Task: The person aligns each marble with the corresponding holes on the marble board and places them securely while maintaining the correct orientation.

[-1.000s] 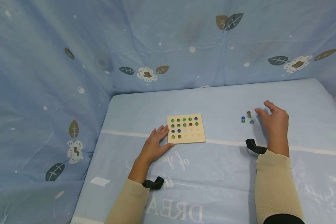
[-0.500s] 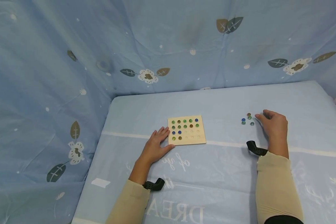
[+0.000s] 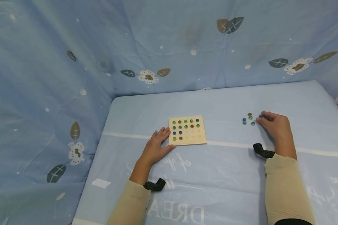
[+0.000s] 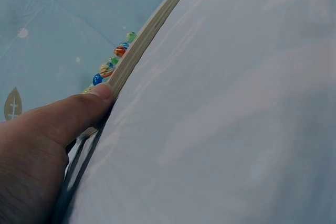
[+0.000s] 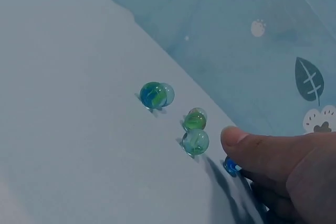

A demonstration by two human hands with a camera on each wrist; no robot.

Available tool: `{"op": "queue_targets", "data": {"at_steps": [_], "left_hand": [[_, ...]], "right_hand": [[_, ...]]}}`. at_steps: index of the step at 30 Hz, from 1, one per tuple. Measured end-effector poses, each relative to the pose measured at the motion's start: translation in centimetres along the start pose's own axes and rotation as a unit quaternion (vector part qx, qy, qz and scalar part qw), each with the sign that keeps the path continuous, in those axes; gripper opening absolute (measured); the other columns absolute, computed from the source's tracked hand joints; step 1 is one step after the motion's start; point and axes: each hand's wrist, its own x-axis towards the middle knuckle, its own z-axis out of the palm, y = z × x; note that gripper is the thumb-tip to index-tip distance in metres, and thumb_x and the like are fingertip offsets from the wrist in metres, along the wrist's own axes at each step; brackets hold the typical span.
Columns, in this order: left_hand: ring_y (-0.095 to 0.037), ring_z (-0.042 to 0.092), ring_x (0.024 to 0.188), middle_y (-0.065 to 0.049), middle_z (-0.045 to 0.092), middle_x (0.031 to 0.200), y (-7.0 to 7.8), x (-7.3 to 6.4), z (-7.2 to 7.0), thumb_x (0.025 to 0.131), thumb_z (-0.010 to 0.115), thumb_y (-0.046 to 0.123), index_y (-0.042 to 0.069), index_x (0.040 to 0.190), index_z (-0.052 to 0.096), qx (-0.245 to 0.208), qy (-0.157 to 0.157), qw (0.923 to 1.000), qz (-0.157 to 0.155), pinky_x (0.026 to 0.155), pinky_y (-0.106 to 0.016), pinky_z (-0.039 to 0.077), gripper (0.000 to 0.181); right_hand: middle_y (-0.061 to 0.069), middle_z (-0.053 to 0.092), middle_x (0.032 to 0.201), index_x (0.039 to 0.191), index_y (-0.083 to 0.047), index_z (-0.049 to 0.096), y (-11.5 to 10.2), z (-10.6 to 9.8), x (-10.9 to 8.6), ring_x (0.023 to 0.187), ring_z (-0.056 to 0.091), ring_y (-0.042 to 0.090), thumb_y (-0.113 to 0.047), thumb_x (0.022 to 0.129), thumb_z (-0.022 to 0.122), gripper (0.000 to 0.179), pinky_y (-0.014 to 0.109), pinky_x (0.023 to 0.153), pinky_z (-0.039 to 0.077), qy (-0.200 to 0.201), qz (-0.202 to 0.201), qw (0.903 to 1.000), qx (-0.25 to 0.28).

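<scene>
A pale wooden board [image 3: 192,142] with rows of round hollows lies flat on the table. Glass marbles fill its two far rows and the left part of the two near rows. My left hand [image 3: 154,151] rests at its left side, fingers spread along that edge; the thumb presses the near edge, as the left wrist view shows too. At the right, my right hand [image 3: 279,126] pinches a blue marble [image 5: 230,166] between thumb and fingers, low over the table. Just left of it lie several loose marbles, among them a clear green one [image 5: 196,142] and a blue-green one [image 5: 153,95].
A light blue cloth with white lettering covers the table [image 3: 219,172]. Behind it and to the left hangs a blue curtain [image 3: 186,37] with flowers and leaves. A white patch [image 3: 101,183] lies at the left front of the table.
The fingers of my right hand have come down and drawn together on the blue marble, while the forearm swung slightly right. My left hand stays on the board.
</scene>
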Motion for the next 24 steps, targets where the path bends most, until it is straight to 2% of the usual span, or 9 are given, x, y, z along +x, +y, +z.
{"op": "queue_targets", "data": {"at_steps": [11,24], "left_hand": [[-0.012,0.022,0.143,0.012,0.031,0.151,0.0,0.0,0.0,0.083,0.064,0.053,0.020,0.145,0.038,0.006,-0.004,1.0000,0.002,0.119,-0.038,0.015,0.075],[-0.010,0.023,0.142,0.013,0.031,0.151,-0.1,0.1,0.1,0.083,0.064,0.054,0.020,0.145,0.039,0.012,0.006,0.9999,-0.002,0.119,-0.037,0.015,0.075]], "right_hand": [[0.011,0.029,0.150,0.140,-0.013,0.045,0.8,0.9,0.5,0.141,0.024,0.031,-0.052,0.089,0.055,0.065,0.053,0.114,0.019,0.040,-0.019,0.9989,0.012],[0.006,0.035,0.147,0.139,-0.013,0.047,0.6,1.0,1.0,0.141,0.024,0.027,-0.038,0.093,0.056,0.052,0.052,0.115,0.018,0.050,-0.041,0.9978,-0.014]]}}
